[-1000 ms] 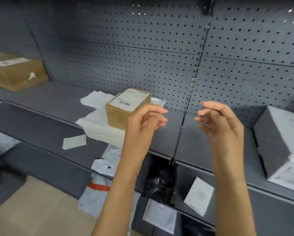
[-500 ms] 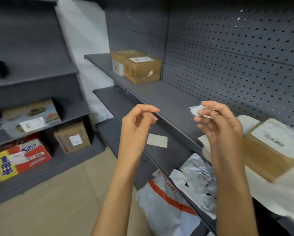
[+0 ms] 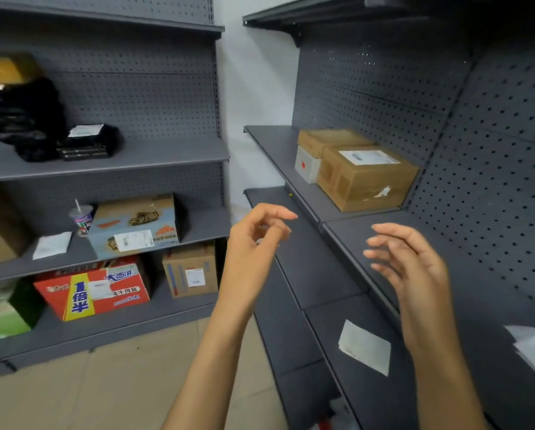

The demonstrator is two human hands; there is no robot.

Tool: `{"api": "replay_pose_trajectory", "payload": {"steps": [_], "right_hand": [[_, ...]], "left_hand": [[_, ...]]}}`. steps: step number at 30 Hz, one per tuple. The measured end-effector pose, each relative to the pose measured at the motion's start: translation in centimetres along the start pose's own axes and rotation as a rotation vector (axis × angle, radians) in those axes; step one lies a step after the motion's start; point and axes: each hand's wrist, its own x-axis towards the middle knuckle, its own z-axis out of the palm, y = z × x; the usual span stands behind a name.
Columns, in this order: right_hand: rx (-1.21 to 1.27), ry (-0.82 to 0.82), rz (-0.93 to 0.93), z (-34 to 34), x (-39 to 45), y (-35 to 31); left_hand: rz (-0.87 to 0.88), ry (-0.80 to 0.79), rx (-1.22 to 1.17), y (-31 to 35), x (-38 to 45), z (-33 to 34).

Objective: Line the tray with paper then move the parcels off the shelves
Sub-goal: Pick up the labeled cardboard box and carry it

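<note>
Grey pegboard shelves [image 3: 173, 153] on two walls, meeting at a corner. On the right-hand shelf, at the far end, a brown cardboard box [image 3: 365, 178] with a white label on top, touching a second brown box [image 3: 328, 139] behind it and a small white box [image 3: 306, 166] with a red mark beside it. On the left unit, a red and yellow carton [image 3: 92, 290], a pale blue box [image 3: 136, 226] and a small brown box [image 3: 190, 268]. Left hand [image 3: 254, 240] raised, fingers loosely curled, empty. Right hand [image 3: 412, 262] raised, fingers spread and relaxed, empty. Lower down, a white slip of paper [image 3: 364, 347] flat on the right-hand shelf. No tray in view.
</note>
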Motion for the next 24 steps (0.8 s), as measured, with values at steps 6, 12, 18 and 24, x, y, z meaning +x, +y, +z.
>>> {"api": "replay_pose_trajectory", "payload": {"steps": [6,12,18,24], "right_hand": [[-0.085,0.048,-0.021,1.8,10.4,2.0],[-0.210,0.098,-0.048,2.9,18.6,3.4],[-0.442,0.131,0.037,4.0,25.8,7.8],[-0.687,0.334,0.099,6.2,32.7,11.9]], "left_hand": [[0.031,-0.040,0.044,-4.7,10.8,2.3],[0.039,-0.144,0.041,-9.7,20.1,4.7],[-0.017,-0.271,0.049,-14.5,29.3,8.3],[-0.066,-0.440,0.098,-17.9,38.1,13.3]]}}
